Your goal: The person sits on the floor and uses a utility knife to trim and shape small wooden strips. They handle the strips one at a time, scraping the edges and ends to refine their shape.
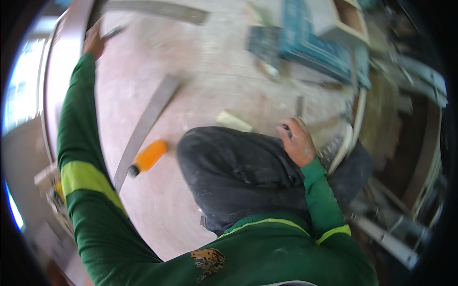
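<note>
My left arm stretches far forward. At its end my left hand (95,42) is at the edge of a long upright board (71,52), fingers bent. A short grey thing (114,32) sticks out beside its thumb; blur hides what it is and whether I hold it. My right hand (299,145) hovers by my bent knee, fingers curled, with a small dark thing (286,127) between thumb and fingers that I cannot name. Left of my knee, an orange bottle with a dark cap (149,156) lies on the floor, next to a long grey strip (147,123).
Another grey strip (157,8) lies at the far side. A yellowish block (234,121) is just ahead of my knee. Far right are a blue box (315,55) and a white open-fronted box (339,21). Metal rails (386,240) clutter the right side.
</note>
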A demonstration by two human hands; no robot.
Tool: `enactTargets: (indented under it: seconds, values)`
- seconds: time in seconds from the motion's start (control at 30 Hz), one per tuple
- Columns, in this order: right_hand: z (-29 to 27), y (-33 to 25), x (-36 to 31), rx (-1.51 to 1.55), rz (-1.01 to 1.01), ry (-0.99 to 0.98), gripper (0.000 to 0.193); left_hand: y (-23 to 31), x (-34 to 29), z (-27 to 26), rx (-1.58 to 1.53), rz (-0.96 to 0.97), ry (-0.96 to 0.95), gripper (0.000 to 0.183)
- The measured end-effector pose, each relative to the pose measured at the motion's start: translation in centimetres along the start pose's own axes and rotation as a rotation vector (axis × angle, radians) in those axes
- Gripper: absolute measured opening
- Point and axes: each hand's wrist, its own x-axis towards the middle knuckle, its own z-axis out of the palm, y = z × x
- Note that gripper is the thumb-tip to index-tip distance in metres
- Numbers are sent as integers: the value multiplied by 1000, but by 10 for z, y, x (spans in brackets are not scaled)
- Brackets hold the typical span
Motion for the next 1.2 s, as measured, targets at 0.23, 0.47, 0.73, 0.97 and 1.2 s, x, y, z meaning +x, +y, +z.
enactTargets:
  seconds: [0.23,0.47,0.73,0.97,1.2]
  values:
    - [-29,20,-32,94,182,46,19,0,15,1,28,88,-185,64]
    - [-10,57,28,-165,218,241,32,122,-36,-51,107,300,-91,19]
    - [1,46,36,-44,377,189,29,411,-132,-123,18,884,43,25]
    - [19,56,17,-16,233,206,26,539,-227,-44,-160,933,126,34]
    - [6,5,22,890,468,171,27,566,-296,-10,-530,785,-77,34]
